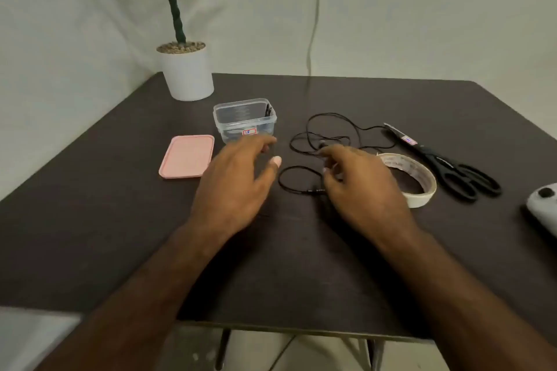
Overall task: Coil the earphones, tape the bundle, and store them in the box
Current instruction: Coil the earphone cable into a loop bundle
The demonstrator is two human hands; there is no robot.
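Black earphones (328, 129) lie in loose tangled loops on the dark table (90, 205), with the plug end near my right thumb. My right hand (361, 187) hovers over the cable with fingers curled and spread, holding nothing that I can see. My left hand (235, 184) hangs open just left of the cable, in front of a clear plastic box (244, 119). The box stands open with a small dark object inside. Its pink lid (187, 156) lies flat to the left. A roll of pale tape (419, 181) sits partly behind my right hand.
Black scissors (446, 166) lie right of the tape. A white potted plant (187, 72) stands at the table's back left corner. A white device (545, 208) rests at the right edge. A thin cord (313, 24) hangs down the wall behind.
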